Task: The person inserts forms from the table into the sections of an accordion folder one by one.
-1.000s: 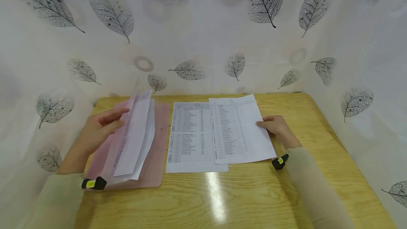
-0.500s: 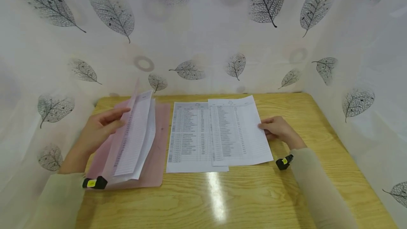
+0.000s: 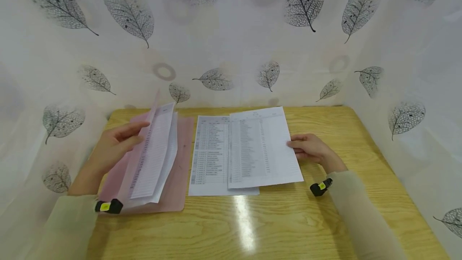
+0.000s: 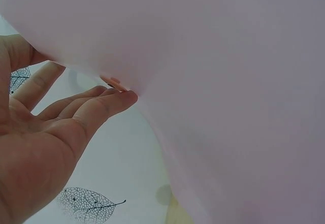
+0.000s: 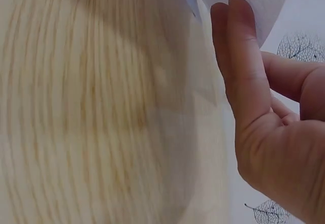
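Two bare hands are working over a wooden table [image 3: 216, 230] in the lower half of the head view. At centre left, the left hand [image 3: 108, 147] is holding the raised cover of a pink folder [image 3: 180, 183], its thumb and fingers gathering narrowly at the cover's edge. Loose printed pages [image 3: 153, 159] are standing at a tilt against the right side of that cover, while the rest of the folder is lying flat beneath them. In the left wrist view, pink is filling most of the right and upper part, and the fingertips are meeting its edge left of centre.

At centre right of the head view, the right hand [image 3: 313, 149] is pinching the right edge of the upper sheet [image 3: 263, 147]. This sheet is covering the right part of the lower sheet [image 3: 209, 163], which is lying on the table just beside the folder, near the middle of the frame. In the right wrist view, the sheet is showing at the top, lifted off the wood, with two straight fingers pressing against it. Small print is running down both sheets, too fine to read. Behind everything, a pale leaf-patterned curtain [image 3: 231, 31] is filling the upper part of the frame.
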The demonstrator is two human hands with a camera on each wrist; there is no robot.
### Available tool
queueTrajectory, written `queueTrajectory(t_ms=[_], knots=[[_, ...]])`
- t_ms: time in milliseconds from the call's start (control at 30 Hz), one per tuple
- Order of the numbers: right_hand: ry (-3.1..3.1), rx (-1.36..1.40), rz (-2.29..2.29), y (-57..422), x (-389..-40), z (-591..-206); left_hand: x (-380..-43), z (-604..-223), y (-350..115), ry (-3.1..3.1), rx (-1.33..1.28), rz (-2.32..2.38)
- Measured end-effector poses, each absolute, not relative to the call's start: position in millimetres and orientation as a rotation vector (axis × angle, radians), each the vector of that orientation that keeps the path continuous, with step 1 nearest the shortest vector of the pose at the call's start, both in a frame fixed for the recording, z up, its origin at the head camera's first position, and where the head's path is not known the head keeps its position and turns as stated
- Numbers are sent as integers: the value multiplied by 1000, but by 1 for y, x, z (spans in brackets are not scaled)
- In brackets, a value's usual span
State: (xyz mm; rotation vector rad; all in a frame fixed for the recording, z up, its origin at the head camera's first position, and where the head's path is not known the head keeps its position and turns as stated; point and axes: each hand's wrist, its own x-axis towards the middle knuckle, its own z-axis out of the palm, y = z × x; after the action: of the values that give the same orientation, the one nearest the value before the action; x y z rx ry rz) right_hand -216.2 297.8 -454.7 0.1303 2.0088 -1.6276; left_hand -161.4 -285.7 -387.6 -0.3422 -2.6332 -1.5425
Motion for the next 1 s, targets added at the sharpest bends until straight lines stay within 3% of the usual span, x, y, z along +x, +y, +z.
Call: queueTrajectory(t_ms=[1000], knots=[[1910, 65, -1815, 191, -223, -445, -165, -387, -281, -2590, -340, -1581]])
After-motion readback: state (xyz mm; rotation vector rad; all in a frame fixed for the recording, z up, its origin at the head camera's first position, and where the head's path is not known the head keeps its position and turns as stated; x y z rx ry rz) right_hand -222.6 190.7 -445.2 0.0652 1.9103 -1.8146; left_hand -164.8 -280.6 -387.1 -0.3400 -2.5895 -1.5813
